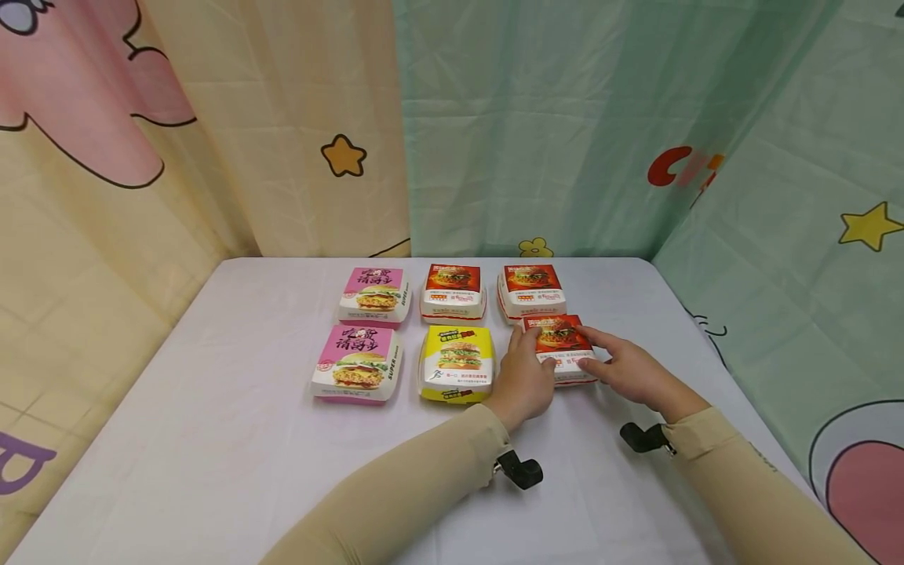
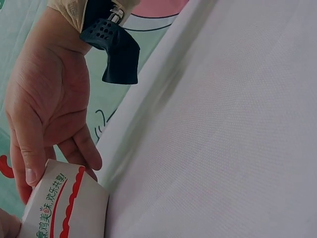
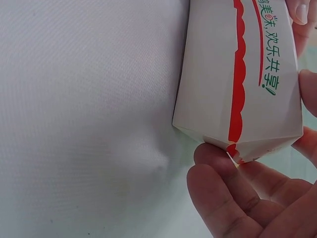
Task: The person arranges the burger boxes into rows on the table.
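Note:
A red and white burger box (image 1: 561,341) stands at the front right of the group, with both hands around it. My left hand (image 1: 526,380) grips its left side, with fingers over the upper left edge. On the opposite side, my right hand (image 1: 632,373) holds it with thumb and fingers spread along the edge. The right wrist view shows the right fingers (image 3: 223,193) against the corner of the box (image 3: 213,79). In the left wrist view, the box (image 2: 74,208) has a red scalloped stripe and green lettering; only a sliver of the left hand (image 2: 7,225) shows.
Left of the held box is a yellow burger box (image 1: 457,365), then a pink one (image 1: 358,365). The back row has another pink box (image 1: 374,294) and two red ones (image 1: 453,292) (image 1: 532,290). All stand on a white-covered table (image 1: 212,439) enclosed by patterned curtains (image 1: 537,118).

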The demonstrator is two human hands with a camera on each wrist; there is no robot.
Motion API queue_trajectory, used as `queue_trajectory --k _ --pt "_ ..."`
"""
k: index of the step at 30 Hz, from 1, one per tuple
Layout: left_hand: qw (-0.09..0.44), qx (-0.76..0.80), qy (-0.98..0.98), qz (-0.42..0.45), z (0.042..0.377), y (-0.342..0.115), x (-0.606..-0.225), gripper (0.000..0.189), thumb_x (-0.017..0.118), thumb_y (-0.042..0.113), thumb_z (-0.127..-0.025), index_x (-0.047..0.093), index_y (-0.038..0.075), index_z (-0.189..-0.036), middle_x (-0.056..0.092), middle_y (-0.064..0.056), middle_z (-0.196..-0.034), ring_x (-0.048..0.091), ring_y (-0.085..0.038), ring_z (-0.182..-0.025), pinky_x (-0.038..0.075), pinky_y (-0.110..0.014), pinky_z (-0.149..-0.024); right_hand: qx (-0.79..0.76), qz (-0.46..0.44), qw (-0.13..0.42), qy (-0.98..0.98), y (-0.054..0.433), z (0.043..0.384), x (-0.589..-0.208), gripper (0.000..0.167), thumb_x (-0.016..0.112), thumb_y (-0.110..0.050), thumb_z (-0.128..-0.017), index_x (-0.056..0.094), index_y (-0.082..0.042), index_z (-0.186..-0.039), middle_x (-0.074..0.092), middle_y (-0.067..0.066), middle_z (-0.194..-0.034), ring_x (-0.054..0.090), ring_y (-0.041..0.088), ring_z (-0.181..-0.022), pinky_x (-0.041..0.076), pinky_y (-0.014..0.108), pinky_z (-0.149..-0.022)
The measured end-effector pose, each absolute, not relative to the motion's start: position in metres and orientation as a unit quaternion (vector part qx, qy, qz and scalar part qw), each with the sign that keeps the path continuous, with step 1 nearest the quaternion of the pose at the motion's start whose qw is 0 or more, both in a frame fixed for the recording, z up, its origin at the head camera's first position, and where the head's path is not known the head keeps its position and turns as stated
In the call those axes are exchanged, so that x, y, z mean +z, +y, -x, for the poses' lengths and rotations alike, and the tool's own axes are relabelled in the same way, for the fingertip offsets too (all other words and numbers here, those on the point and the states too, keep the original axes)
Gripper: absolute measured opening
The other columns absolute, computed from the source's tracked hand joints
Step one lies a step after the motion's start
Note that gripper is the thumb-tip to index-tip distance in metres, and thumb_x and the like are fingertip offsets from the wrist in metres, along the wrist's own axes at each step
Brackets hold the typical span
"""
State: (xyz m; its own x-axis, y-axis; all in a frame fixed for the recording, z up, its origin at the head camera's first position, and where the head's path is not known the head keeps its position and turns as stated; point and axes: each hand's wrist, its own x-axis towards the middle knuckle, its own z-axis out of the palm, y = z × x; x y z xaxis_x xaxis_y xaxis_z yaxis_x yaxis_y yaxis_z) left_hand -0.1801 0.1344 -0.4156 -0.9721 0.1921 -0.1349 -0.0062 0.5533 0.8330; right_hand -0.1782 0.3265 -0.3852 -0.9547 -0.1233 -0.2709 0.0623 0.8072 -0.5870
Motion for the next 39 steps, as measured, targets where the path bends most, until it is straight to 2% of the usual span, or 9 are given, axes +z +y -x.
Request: queue_trajectory --k 18,29,39 --pt "0.115 0.491 0.861 -0.063 0.1764 0.1310 -0.4148 0.061 0.060 0.028 -0.108 0.034 0.019 -0.163 0.014 -0.008 -0.177 0.031 -0.035 -0.158 0.034 -0.054 -0.126 -0.318 0.014 0.154 0.935 0.3251 0.1795 -0.3865 0.078 0.064 -0.040 -0.104 0.027 -0.014 -0.168 0.034 0.033 -0.164 0.040 0.053 -0.145 0.050 0.066 -0.107" --pt "0.113 0.494 0.860 -0.060 0.1767 0.1313 -0.4144 0.061 0.059 0.027 -0.108 0.035 0.019 -0.163 0.014 -0.008 -0.177 0.031 -0.034 -0.158 0.034 -0.054 -0.127 -0.319 0.021 0.151 0.935 0.3263 0.1796 -0.3848 0.078 0.065 -0.039 -0.104 0.028 -0.014 -0.168 0.034 0.033 -0.164 0.044 0.052 -0.141 0.053 0.061 -0.104" --pt "0.107 0.493 0.861 -0.060 0.1783 0.1316 -0.4149 0.060 0.060 0.027 -0.108 0.035 0.018 -0.162 0.015 -0.009 -0.177 0.028 -0.033 -0.160 0.032 -0.053 -0.128 -0.318 0.021 0.154 0.935 0.3286 0.1808 -0.3842 0.080 0.065 -0.044 -0.104 0.026 -0.017 -0.168 0.032 0.032 -0.166 0.036 0.056 -0.147 0.046 0.070 -0.109"
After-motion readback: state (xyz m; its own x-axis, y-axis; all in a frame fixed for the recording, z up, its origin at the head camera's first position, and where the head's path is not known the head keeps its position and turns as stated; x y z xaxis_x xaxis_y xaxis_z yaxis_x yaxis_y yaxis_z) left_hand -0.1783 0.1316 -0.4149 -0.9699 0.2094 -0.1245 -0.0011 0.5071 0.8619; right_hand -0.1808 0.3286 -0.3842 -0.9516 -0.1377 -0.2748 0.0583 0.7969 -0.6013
